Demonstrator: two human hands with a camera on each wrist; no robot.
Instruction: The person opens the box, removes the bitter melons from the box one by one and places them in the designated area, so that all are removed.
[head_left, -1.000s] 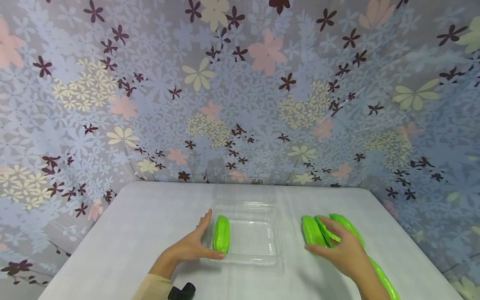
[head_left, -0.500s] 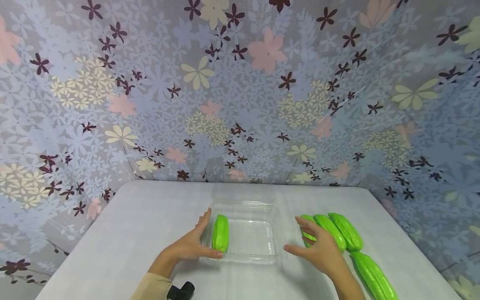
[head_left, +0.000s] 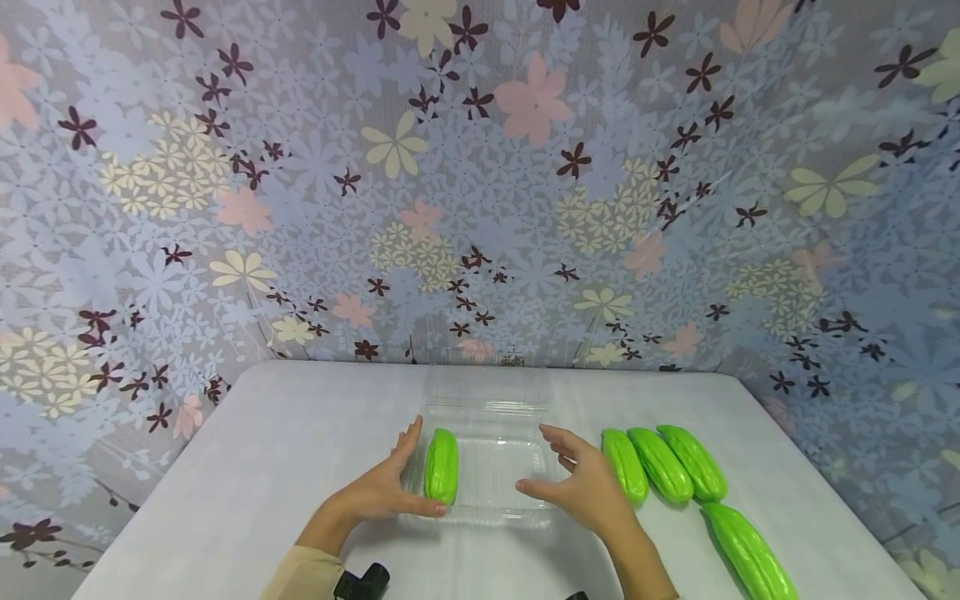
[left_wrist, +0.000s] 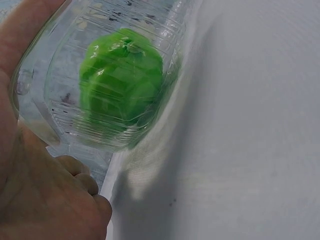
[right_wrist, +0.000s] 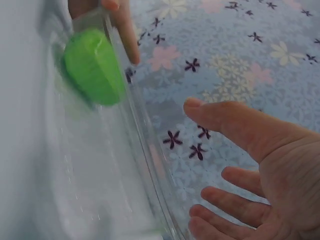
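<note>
A clear plastic clamshell container (head_left: pixel 501 518) stands on the table, its lid raised behind it. One glossy green, ribbed, elongated vegetable-like piece (head_left: pixel 442 467) lies inside along the left wall. My left hand (head_left: pixel 378 490) holds the container's left side, thumb at the front corner and fingers along the side. In the left wrist view the green piece (left_wrist: pixel 121 77) shows through the container's ribbed wall. My right hand (head_left: pixel 585 479), holding nothing, is at the container's right side with thumb and fingers spread apart; the right wrist view shows the fingers (right_wrist: pixel 235 206) apart from its rim.
Three matching green pieces (head_left: pixel 660 467) lie side by side right of the container. Another green piece (head_left: pixel 750 550) lies nearer the table's right front. A floral-patterned cloth (head_left: pixel 480 183) hangs behind the white table (head_left: pixel 300 433).
My right hand has left the green pieces on the right and moved left to the container's right side. Those pieces now show fully. My left hand has stayed in place.
</note>
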